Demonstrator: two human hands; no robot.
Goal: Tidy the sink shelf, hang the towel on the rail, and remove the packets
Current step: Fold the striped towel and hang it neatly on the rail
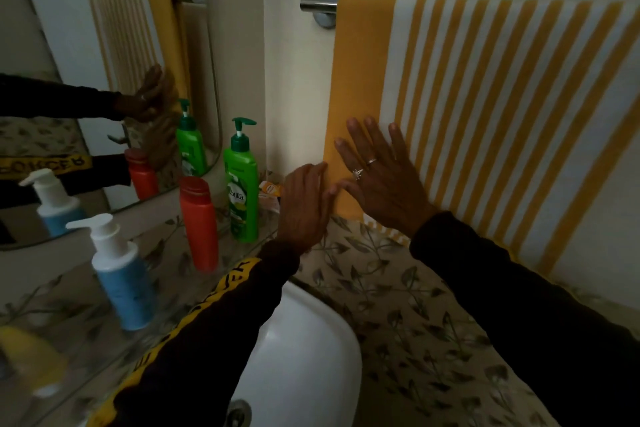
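Best to stroke downward and outward so the cloth lies flat. The left hand (pixel 304 204) touches the towel's (pixel 485 107) near edge, fingers loosely together; the right hand (pixel 377 170) lies flat, fingers spread, gripping nothing. Above them, the towel drapes the rail (pixel 317 5); packets (pixel 272 192) sit just left.

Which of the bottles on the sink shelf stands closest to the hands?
The green pump bottle, at the right end of the row, just left of the left hand. The red bottle and the blue bottle with the white pump stand farther left.
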